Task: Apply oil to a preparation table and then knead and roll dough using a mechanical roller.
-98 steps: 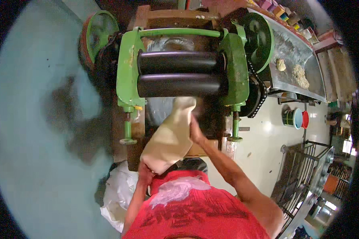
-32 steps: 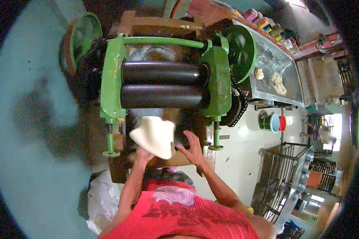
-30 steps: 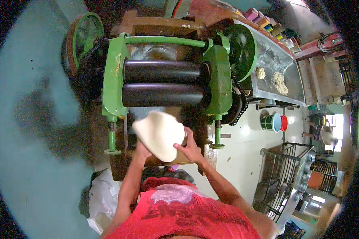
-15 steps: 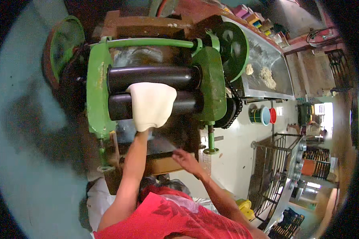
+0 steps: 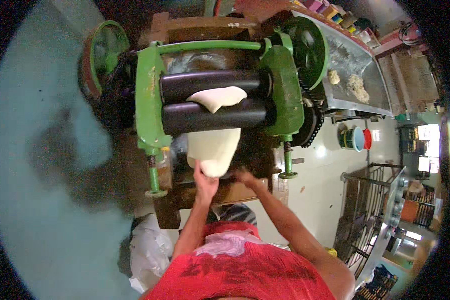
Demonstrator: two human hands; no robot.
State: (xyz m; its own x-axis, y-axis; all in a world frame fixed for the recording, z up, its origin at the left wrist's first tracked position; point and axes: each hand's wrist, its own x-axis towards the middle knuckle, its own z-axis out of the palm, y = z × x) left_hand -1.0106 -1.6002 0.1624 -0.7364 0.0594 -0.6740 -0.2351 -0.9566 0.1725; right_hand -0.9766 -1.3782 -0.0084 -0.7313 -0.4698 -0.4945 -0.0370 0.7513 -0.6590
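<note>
A pale sheet of dough (image 5: pixel 215 145) runs through a green dough roller machine (image 5: pixel 150 100). Its upper end lies folded between the dark rear roller (image 5: pixel 215 85) and the front roller (image 5: pixel 217 116). Below the front roller the rest comes out in a smooth, rounded flap. My left hand (image 5: pixel 205 183) grips the flap's lower left edge, thumb on top and the other fingers mostly underneath. Just right of the flap's lower end is my right hand (image 5: pixel 247 179), its fingers blurred and dark against the machine; whether it touches the dough is unclear.
Spoked green wheels (image 5: pixel 105 57) and an exposed chain (image 5: pixel 312 107) flank the rollers. At the far right, a metal-topped table (image 5: pixel 342 75) bears dough lumps (image 5: pixel 357 89). Buckets (image 5: pixel 352 139) and a metal rack (image 5: pixel 360 200) stand to the right; a white sack (image 5: pixel 150 245) lies near left.
The dough, earlier draped over the front roller, has mostly passed between the rollers and hangs out below. My left hand now holds its lower end; my right hand has moved closer to it.
</note>
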